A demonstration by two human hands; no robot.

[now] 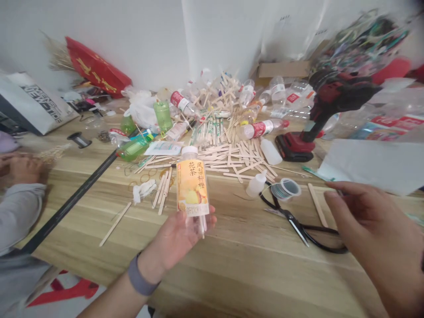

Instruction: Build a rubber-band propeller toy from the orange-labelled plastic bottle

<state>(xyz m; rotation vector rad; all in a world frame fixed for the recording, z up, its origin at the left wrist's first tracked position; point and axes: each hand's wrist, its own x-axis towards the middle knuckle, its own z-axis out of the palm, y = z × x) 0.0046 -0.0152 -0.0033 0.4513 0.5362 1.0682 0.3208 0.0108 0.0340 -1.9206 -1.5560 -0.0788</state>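
A clear plastic bottle (192, 187) with a yellow-orange label and white cap stands nearly upright in my left hand (180, 232), whose fingers wrap round its lower part. A thin pale stick shows inside or behind the bottle's base. At the right, my right hand (374, 229) is blurred, with thumb and index finger pinched together; anything between them is too small to make out. Below and left of it lie black-handled scissors (294, 225), beside a wooden stick (317, 205), a spool of thread (285, 189) and a small white squeeze bottle (256, 184).
Heaped wooden sticks (215, 157) and several plastic bottles (261, 129) fill the table's back. A red and black cordless drill (298, 145) stands at the right, near white paper (374, 163). Another person's sleeve (21, 212) is at the left, beyond a black strip (76, 194).
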